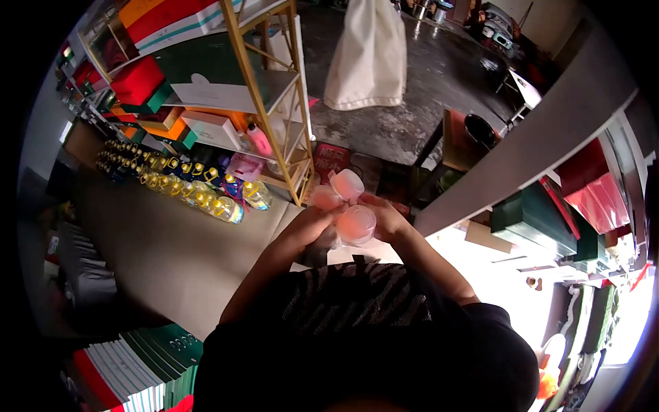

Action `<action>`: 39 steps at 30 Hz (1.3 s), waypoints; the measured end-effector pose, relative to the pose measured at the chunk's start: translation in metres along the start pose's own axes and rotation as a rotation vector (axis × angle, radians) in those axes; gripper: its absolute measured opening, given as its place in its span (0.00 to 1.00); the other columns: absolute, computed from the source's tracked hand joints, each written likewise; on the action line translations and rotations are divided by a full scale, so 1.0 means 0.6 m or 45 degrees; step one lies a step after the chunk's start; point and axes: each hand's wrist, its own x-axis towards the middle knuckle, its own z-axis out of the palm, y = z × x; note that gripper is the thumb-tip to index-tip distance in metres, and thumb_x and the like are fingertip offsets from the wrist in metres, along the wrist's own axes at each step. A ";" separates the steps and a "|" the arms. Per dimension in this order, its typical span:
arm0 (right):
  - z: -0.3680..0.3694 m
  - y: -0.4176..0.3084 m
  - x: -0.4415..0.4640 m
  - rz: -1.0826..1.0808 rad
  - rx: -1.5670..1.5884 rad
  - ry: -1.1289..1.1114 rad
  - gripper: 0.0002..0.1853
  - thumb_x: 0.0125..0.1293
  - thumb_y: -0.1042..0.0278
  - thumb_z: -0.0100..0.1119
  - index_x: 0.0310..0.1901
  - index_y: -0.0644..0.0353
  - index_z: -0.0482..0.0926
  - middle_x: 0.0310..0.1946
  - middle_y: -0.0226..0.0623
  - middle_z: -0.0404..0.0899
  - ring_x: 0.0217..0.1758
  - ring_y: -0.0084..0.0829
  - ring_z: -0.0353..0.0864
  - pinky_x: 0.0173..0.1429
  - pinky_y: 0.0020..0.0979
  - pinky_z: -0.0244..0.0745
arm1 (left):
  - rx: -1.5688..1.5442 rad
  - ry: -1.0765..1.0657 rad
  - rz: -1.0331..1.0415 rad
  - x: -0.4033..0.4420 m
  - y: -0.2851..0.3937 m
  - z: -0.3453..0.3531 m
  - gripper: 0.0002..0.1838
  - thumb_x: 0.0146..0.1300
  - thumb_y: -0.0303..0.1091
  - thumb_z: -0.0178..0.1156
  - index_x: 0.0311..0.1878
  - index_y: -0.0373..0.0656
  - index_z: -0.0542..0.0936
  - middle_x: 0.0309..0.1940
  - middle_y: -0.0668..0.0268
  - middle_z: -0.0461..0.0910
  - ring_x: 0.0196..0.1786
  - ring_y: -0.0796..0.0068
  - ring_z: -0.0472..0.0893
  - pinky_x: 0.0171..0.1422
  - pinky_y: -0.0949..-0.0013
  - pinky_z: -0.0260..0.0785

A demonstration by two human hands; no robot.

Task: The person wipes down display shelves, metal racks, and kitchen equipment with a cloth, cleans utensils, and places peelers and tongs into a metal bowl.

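In front of my chest I hold several round, clear plastic containers with a pinkish tint; their kind and contents are not plain. The lower container [356, 224] shows its round face between my hands. Another container [347, 184] sits above it, and a third [325, 197] is at the upper left. My left hand [321, 221] is closed around the left side of the bunch. My right hand [386, 217] grips from the right, its fingertips near the middle. Some of the fingers are hidden behind the containers.
To the left, a rack [241, 58] carries boxes and a pink bottle [259, 139]. Oil bottles [226, 209] stand in rows on a beige surface [158, 254]. A dark stool-like table [458, 141], a hanging cream cloth [367, 58] and right-hand shelves [535, 223] surround me.
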 end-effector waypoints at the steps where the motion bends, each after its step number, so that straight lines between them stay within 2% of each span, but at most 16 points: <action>1: 0.009 -0.005 0.019 0.003 0.003 -0.020 0.18 0.73 0.69 0.55 0.60 0.67 0.73 0.55 0.41 0.80 0.56 0.34 0.81 0.61 0.35 0.76 | -0.011 0.020 0.012 0.012 -0.014 -0.021 0.28 0.76 0.54 0.53 0.60 0.37 0.79 0.52 0.64 0.82 0.53 0.78 0.77 0.60 0.71 0.69; 5: -0.018 -0.021 0.121 0.027 -0.016 -0.045 0.15 0.73 0.71 0.55 0.58 0.65 0.75 0.53 0.41 0.81 0.55 0.35 0.83 0.60 0.37 0.79 | 0.147 0.101 -0.160 0.062 -0.019 -0.099 0.29 0.75 0.53 0.54 0.64 0.36 0.76 0.56 0.63 0.81 0.57 0.76 0.77 0.63 0.70 0.67; 9: -0.074 -0.068 0.277 0.021 0.158 -0.204 0.14 0.73 0.69 0.54 0.57 0.64 0.76 0.50 0.41 0.81 0.52 0.36 0.84 0.56 0.38 0.81 | 0.000 0.212 0.128 0.121 0.007 -0.149 0.33 0.75 0.49 0.55 0.72 0.33 0.66 0.65 0.58 0.75 0.66 0.71 0.73 0.71 0.67 0.62; 11: -0.097 -0.109 0.376 -0.049 -0.026 -0.212 0.18 0.74 0.65 0.53 0.60 0.64 0.73 0.52 0.42 0.80 0.54 0.37 0.83 0.58 0.39 0.81 | -0.037 0.235 0.339 0.168 0.007 -0.184 0.36 0.75 0.47 0.55 0.75 0.32 0.61 0.70 0.57 0.71 0.70 0.69 0.70 0.74 0.66 0.60; 12: -0.112 -0.122 0.439 -0.075 -0.061 -0.209 0.19 0.74 0.64 0.53 0.61 0.64 0.72 0.53 0.42 0.80 0.55 0.37 0.82 0.59 0.40 0.80 | -0.068 0.279 0.311 0.170 0.058 -0.181 0.39 0.75 0.46 0.55 0.79 0.34 0.53 0.73 0.54 0.66 0.73 0.66 0.68 0.76 0.65 0.57; 13: -0.089 -0.149 0.479 -0.100 -0.100 -0.209 0.20 0.75 0.63 0.53 0.62 0.64 0.71 0.54 0.42 0.79 0.56 0.38 0.82 0.61 0.41 0.80 | -0.047 0.342 0.275 0.199 0.057 -0.201 0.40 0.75 0.46 0.55 0.80 0.37 0.51 0.74 0.53 0.65 0.73 0.65 0.68 0.76 0.64 0.58; 15: -0.038 -0.214 0.539 -0.166 0.053 -0.465 0.22 0.75 0.65 0.52 0.66 0.64 0.68 0.58 0.46 0.77 0.60 0.39 0.79 0.64 0.41 0.77 | -0.001 0.472 0.203 0.277 0.038 -0.262 0.42 0.74 0.46 0.57 0.81 0.42 0.47 0.74 0.50 0.64 0.74 0.62 0.68 0.76 0.63 0.59; 19: -0.026 -0.269 0.649 -0.177 -0.226 -0.466 0.22 0.75 0.65 0.52 0.67 0.63 0.67 0.58 0.46 0.77 0.60 0.40 0.79 0.64 0.41 0.76 | 0.193 0.860 0.208 0.416 0.008 -0.353 0.55 0.67 0.53 0.65 0.82 0.46 0.39 0.73 0.40 0.63 0.76 0.55 0.66 0.73 0.63 0.62; 20: -0.030 -0.273 0.674 -0.179 -0.324 -0.453 0.22 0.76 0.65 0.52 0.67 0.63 0.67 0.58 0.46 0.77 0.61 0.40 0.79 0.64 0.41 0.76 | 0.237 0.923 0.150 0.442 0.002 -0.372 0.55 0.65 0.55 0.66 0.82 0.51 0.39 0.73 0.37 0.61 0.76 0.50 0.64 0.73 0.64 0.61; 23: -0.040 -0.279 0.736 -0.201 -0.606 -0.407 0.23 0.76 0.64 0.52 0.68 0.62 0.67 0.59 0.46 0.76 0.61 0.40 0.78 0.64 0.40 0.75 | 0.155 0.990 0.177 0.519 -0.056 -0.438 0.57 0.64 0.57 0.67 0.82 0.51 0.39 0.72 0.37 0.63 0.75 0.50 0.66 0.73 0.63 0.61; 24: -0.042 -0.277 0.757 -0.214 -0.688 -0.399 0.23 0.76 0.64 0.52 0.68 0.62 0.67 0.59 0.46 0.76 0.61 0.40 0.78 0.64 0.40 0.75 | 0.111 1.019 0.069 0.497 -0.005 -0.421 0.57 0.63 0.58 0.67 0.82 0.52 0.39 0.73 0.37 0.63 0.75 0.50 0.66 0.73 0.63 0.62; 30: -0.072 -0.244 0.888 -0.352 -1.058 -0.354 0.23 0.76 0.64 0.52 0.69 0.61 0.66 0.60 0.46 0.76 0.62 0.41 0.77 0.65 0.40 0.74 | -0.204 1.020 0.152 0.535 -0.055 -0.450 0.57 0.63 0.55 0.68 0.82 0.51 0.40 0.72 0.41 0.64 0.72 0.58 0.70 0.69 0.66 0.65; 32: -0.076 -0.232 0.922 -0.403 -1.136 -0.345 0.24 0.76 0.64 0.52 0.69 0.61 0.66 0.60 0.46 0.76 0.62 0.41 0.77 0.65 0.39 0.74 | 0.171 1.035 0.191 0.603 -0.185 -0.490 0.56 0.64 0.54 0.68 0.82 0.50 0.40 0.71 0.43 0.66 0.71 0.61 0.71 0.68 0.67 0.65; 34: -0.082 -0.218 0.958 -0.454 -1.194 -0.346 0.24 0.76 0.64 0.52 0.69 0.60 0.66 0.61 0.46 0.76 0.62 0.41 0.77 0.65 0.39 0.73 | -0.167 1.075 0.363 0.593 -0.164 -0.461 0.56 0.65 0.52 0.68 0.82 0.45 0.40 0.72 0.45 0.66 0.70 0.63 0.72 0.68 0.68 0.65; 37: -0.100 -0.187 1.014 -0.528 -1.267 -0.353 0.24 0.76 0.63 0.52 0.70 0.60 0.65 0.61 0.46 0.75 0.63 0.41 0.76 0.65 0.39 0.73 | -0.260 1.282 0.397 0.544 -0.029 -0.401 0.54 0.66 0.52 0.66 0.81 0.41 0.43 0.73 0.43 0.64 0.71 0.59 0.71 0.71 0.66 0.63; 39: -0.110 -0.168 1.045 -0.566 -1.294 -0.367 0.24 0.76 0.63 0.52 0.70 0.59 0.65 0.62 0.46 0.75 0.63 0.42 0.76 0.65 0.39 0.73 | -0.044 1.294 0.349 0.554 -0.044 -0.429 0.52 0.67 0.52 0.66 0.81 0.39 0.45 0.73 0.42 0.63 0.73 0.57 0.68 0.73 0.65 0.62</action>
